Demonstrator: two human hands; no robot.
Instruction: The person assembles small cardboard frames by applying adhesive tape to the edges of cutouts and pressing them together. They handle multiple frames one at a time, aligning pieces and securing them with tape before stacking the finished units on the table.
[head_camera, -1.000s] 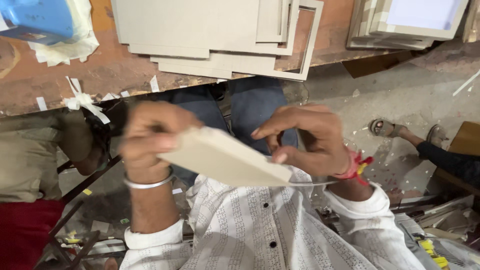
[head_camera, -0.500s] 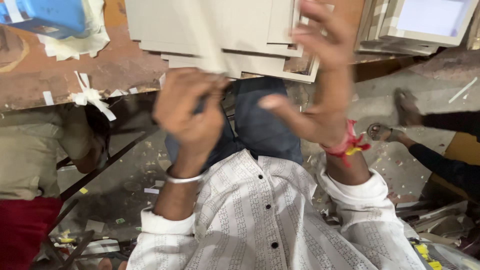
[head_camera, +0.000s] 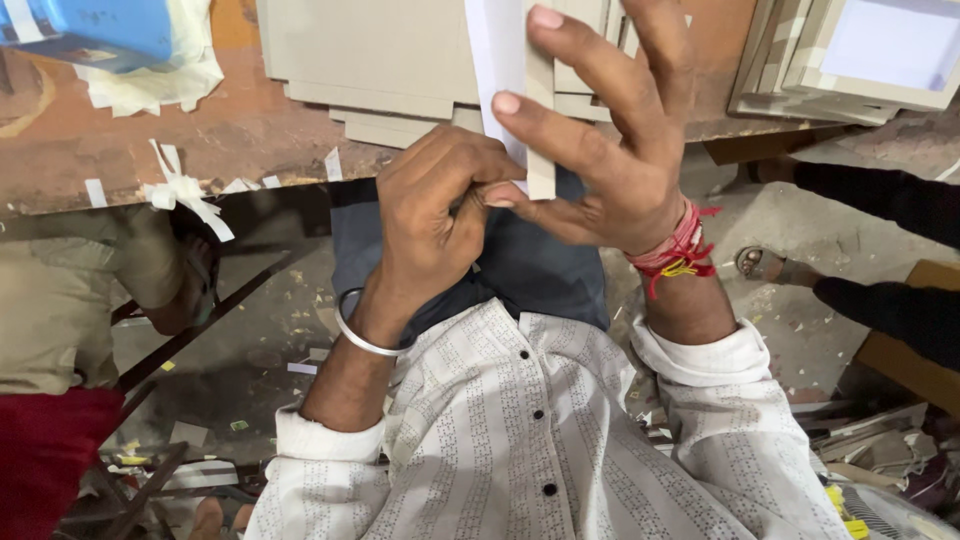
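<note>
A stiff grey cardboard piece (head_camera: 540, 130) with a white sheet (head_camera: 497, 70) against its left face stands upright on edge in front of me. My left hand (head_camera: 435, 215) is closed around its lower corner, a metal bangle on the wrist. My right hand (head_camera: 600, 150) presses on the board's right side with fingers spread, red thread tied at the wrist. Both hands hover over my lap, just short of the brown worktable (head_camera: 240, 130).
Stacked grey boards (head_camera: 370, 60) lie on the worktable, more board frames (head_camera: 850, 60) at the far right. A blue box (head_camera: 90, 30) sits on paper scraps at top left. Another person's clothed body (head_camera: 60, 330) is at left; a dark sleeve (head_camera: 880, 195) and sandalled foot (head_camera: 765, 262) at right.
The board lay flat and tilted between both hands a second ago. It has been swung up onto its edge, and both hands have risen toward the worktable.
</note>
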